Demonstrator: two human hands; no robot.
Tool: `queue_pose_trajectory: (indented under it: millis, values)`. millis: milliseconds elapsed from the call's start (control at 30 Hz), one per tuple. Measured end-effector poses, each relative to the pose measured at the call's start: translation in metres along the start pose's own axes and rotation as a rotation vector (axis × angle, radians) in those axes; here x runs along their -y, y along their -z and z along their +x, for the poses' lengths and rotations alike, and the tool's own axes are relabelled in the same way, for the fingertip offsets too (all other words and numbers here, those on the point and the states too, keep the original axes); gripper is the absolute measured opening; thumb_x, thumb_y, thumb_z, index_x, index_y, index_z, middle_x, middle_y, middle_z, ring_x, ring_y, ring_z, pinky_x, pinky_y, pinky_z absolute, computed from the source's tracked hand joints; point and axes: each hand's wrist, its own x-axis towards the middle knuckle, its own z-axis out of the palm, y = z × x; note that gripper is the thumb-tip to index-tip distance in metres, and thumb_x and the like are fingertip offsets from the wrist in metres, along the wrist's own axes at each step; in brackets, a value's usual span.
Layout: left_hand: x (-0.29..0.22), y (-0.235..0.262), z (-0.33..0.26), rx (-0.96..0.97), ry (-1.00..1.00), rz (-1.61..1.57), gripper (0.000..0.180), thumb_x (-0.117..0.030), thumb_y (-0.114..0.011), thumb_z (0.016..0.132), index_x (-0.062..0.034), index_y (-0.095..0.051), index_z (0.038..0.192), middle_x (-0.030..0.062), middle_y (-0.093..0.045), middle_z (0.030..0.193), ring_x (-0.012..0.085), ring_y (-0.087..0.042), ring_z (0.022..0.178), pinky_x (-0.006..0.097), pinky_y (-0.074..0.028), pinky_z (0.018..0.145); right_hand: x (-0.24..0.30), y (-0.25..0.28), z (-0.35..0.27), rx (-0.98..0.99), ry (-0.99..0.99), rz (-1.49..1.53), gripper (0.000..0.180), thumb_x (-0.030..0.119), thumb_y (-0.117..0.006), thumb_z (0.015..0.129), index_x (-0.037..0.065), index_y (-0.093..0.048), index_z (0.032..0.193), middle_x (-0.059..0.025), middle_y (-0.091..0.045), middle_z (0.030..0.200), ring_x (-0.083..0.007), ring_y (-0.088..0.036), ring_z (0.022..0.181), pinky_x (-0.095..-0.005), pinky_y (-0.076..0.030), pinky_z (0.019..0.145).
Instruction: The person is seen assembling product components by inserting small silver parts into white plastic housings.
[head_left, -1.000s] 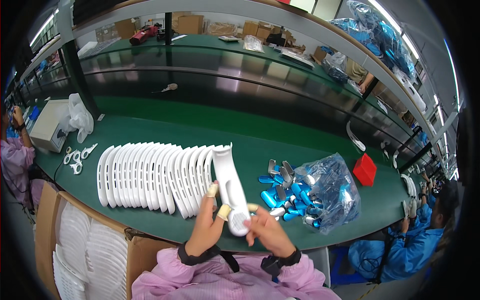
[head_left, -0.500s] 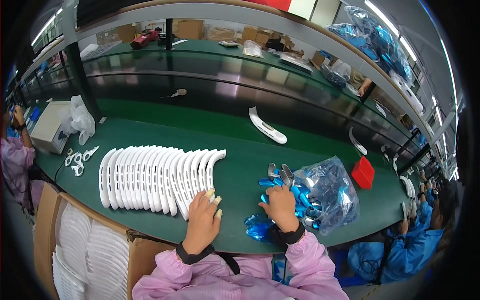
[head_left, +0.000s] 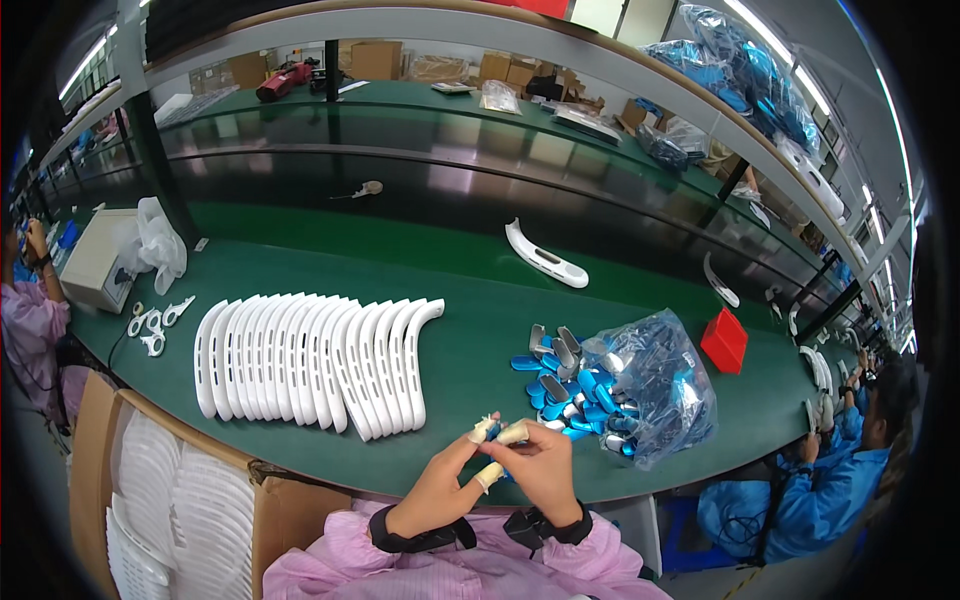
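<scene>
My left hand (head_left: pixel 442 492) and my right hand (head_left: pixel 542 468) meet over the table's near edge. Pale covers wrap several fingertips. Both hands are closed around a small blue piece (head_left: pixel 492 431), mostly hidden by the fingers, so its exact shape cannot be made out. Right of them lies a pile of glossy blue and silver oval caps (head_left: pixel 572 385), partly spilling from a clear plastic bag (head_left: pixel 655 390). To the left stands a long row of curved white plastic parts with slots (head_left: pixel 310 360), packed side by side.
A single white curved part (head_left: pixel 547 258) lies farther back. A red bin (head_left: pixel 724 341) sits right of the bag. White-handled scissors (head_left: pixel 154 322) and a beige box (head_left: pixel 98 262) are at left. An open carton (head_left: pixel 278 530) of white parts stands below the edge. Co-workers sit at both sides.
My right hand has left the cap pile and come in to meet my left hand, which has moved away from the white row. The crumpled blue film no longer shows on the table.
</scene>
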Motion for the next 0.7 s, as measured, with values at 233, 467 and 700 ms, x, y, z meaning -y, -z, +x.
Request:
queue_pose_trajectory:
  millis: [233,467,700]
  values:
    - [-0.01,0.009,-0.005,0.068,-0.004,0.123,0.056,-0.005,-0.063,0.082,-0.0038,-0.044,0.135,0.0092,-0.053,0.111,0.0189,-0.049,0.089,0.027,-0.042,0.078,-0.005,0.008,-0.007,0.117,0.037,-0.119,0.013,0.005,-0.074,0.078,0.0,-0.063,0.082,0.0028,-0.05,0.068,-0.0017,-0.038,0.054,-0.0205,-0.029,0.047]
    - [-0.009,0.015,-0.011,0.09,0.094,0.117,0.048,-0.008,-0.065,0.083,-0.0025,-0.052,0.129,0.0043,-0.055,0.095,0.0135,-0.043,0.072,0.025,-0.039,0.064,-0.016,0.032,-0.005,0.381,-0.113,0.01,0.012,0.004,-0.071,0.082,0.003,-0.059,0.079,0.0051,-0.053,0.074,-0.0009,-0.041,0.063,-0.0196,-0.03,0.053]
    - [-0.002,0.012,-0.016,0.083,0.11,-0.071,0.03,-0.005,-0.061,0.084,0.0011,-0.059,0.114,0.0057,-0.053,0.086,0.0139,-0.047,0.067,0.028,-0.041,0.059,-0.001,0.034,0.0,0.4,0.103,-0.172,0.014,0.003,-0.072,0.078,0.004,-0.058,0.075,0.0017,-0.053,0.072,-0.0048,-0.042,0.059,-0.0217,-0.031,0.052]
